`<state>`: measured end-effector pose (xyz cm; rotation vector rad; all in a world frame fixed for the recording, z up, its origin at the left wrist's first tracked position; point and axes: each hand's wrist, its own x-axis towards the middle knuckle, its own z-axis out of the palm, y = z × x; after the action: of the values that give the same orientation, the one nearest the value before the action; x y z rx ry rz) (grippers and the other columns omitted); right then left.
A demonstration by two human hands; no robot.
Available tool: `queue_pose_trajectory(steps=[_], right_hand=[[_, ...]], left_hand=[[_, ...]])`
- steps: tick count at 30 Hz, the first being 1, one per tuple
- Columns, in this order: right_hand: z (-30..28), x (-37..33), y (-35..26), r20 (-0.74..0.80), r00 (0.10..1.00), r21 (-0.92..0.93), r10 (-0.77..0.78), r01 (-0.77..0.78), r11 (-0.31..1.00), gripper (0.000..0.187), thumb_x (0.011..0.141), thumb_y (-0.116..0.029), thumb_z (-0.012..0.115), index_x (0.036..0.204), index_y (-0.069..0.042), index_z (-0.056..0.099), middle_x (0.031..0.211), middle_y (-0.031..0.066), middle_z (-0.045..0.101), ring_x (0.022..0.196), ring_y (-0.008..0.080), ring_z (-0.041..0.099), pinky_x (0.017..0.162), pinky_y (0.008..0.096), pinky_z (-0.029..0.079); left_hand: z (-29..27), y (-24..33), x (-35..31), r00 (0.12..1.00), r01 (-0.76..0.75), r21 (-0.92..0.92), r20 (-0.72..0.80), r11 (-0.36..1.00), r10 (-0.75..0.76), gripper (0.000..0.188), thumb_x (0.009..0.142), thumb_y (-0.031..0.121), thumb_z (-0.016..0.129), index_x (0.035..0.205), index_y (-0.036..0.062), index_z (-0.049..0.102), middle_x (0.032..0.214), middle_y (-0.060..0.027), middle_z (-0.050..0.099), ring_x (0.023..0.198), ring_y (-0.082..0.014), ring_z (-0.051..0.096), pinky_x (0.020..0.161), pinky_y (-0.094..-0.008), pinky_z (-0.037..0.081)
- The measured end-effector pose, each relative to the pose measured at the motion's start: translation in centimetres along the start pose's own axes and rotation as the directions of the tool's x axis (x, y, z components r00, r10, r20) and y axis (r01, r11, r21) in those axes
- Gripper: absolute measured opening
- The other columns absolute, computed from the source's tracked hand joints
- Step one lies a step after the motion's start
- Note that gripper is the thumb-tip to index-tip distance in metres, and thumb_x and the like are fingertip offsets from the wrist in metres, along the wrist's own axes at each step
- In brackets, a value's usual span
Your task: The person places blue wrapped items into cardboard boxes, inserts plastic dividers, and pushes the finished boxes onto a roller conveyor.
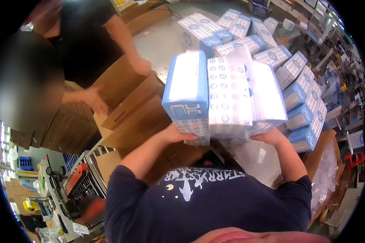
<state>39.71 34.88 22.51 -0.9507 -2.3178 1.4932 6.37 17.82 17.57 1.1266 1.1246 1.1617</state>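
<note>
Between my two hands stands a row of three blue-and-white boxes in front of my chest. My left hand (180, 134) grips the lower near end of the left box (187, 77), its thumb across the patterned side. At the other end my right hand (269, 137) presses on the lower edge of the right box (267, 91), fingers partly hidden below. The middle box (230, 97) is squeezed between them, and clear film covers parts of the middle and right boxes. Just left of the row, an open brown carton (129, 105) has its flaps raised.
A co-worker's hands (96, 101) are at the carton's flaps on the left. Many more blue-and-white boxes (294, 69) lie in rows to the right. Folded cardboard (69, 129) is stacked at left. A carton with clear plastic bags (326, 170) stands at my right.
</note>
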Motion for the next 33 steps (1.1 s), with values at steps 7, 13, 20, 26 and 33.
queue_pose_trajectory(steps=[7, 13, 20, 26, 33], right_hand=[[3.2, 1.6, -7.8, 0.032, 0.988, -0.229, -0.151, 0.154, 0.961, 0.039, 0.077, -0.017, 0.068, 0.113, -0.005, 0.06, 0.118, 0.0099, 0.058, 0.11, 0.0226, 0.053, 0.094, 0.0333, 0.041], [15.6, -0.2, -17.0, 0.71, 0.704, -0.052, -0.027, 0.09, 0.995, 0.044, 0.084, -0.019, 0.065, 0.122, -0.002, 0.052, 0.113, 0.0107, 0.06, 0.1, 0.0181, 0.057, 0.084, 0.0298, 0.046], [15.2, -3.0, -12.5, 0.469, 0.862, 0.26, -0.193, 0.074, 0.963, 0.054, 0.086, -0.013, 0.058, 0.135, -0.005, 0.037, 0.119, 0.0091, 0.056, 0.107, 0.0166, 0.052, 0.093, 0.0307, 0.04], [4.0, -8.5, -2.4, -0.131, 0.952, 0.057, 0.278, -0.272, 0.961, 0.043, 0.086, -0.015, 0.057, 0.127, -0.006, 0.049, 0.111, 0.0075, 0.059, 0.102, 0.0143, 0.054, 0.089, 0.0299, 0.042], [-16.7, -33.9, 22.3, -0.995, -0.072, 0.102, 0.073, -0.663, 0.742, 0.049, 0.08, -0.032, 0.061, 0.118, -0.002, 0.056, 0.114, 0.0195, 0.059, 0.108, 0.0273, 0.056, 0.092, 0.0352, 0.042]], left_hand=[[-4.1, 9.2, -8.5, 0.989, -0.08, 0.549, -0.059, 0.832, 0.134, 0.045, 0.072, 0.018, 0.075, 0.111, 0.0069, 0.059, 0.109, -0.0067, 0.061, 0.101, -0.0222, 0.056, 0.088, -0.0358, 0.045], [-10.2, 28.7, -21.8, 0.98, 0.181, 0.435, -0.158, 0.882, -0.123, 0.051, 0.058, 0.006, 0.077, 0.105, -0.0038, 0.059, 0.096, -0.0125, 0.066, 0.084, -0.0196, 0.064, 0.073, -0.0324, 0.052], [-17.7, -2.1, -22.4, 0.741, 0.672, 0.149, -0.105, 0.726, -0.664, 0.072, 0.074, 0.034, 0.072, 0.13, 0.0005, 0.043, 0.125, -0.0104, 0.052, 0.11, -0.017, 0.05, 0.096, -0.0317, 0.038], [-11.7, -10.0, -17.3, 0.899, 0.438, 0.711, -0.353, 0.55, -0.259, 0.082, 0.069, 0.039, 0.074, 0.135, 0.0073, 0.037, 0.135, -0.0158, 0.04, 0.123, -0.0282, 0.041, 0.101, -0.0387, 0.032], [-4.1, -11.6, -17.5, 0.743, 0.476, 0.876, -0.446, -0.074, -0.499, 0.124, 0.056, 0.054, 0.077, 0.145, 0.0112, 0.002, 0.148, -0.0232, -0.007, 0.134, -0.0451, -0.014, 0.102, -0.0669, 0.003]])
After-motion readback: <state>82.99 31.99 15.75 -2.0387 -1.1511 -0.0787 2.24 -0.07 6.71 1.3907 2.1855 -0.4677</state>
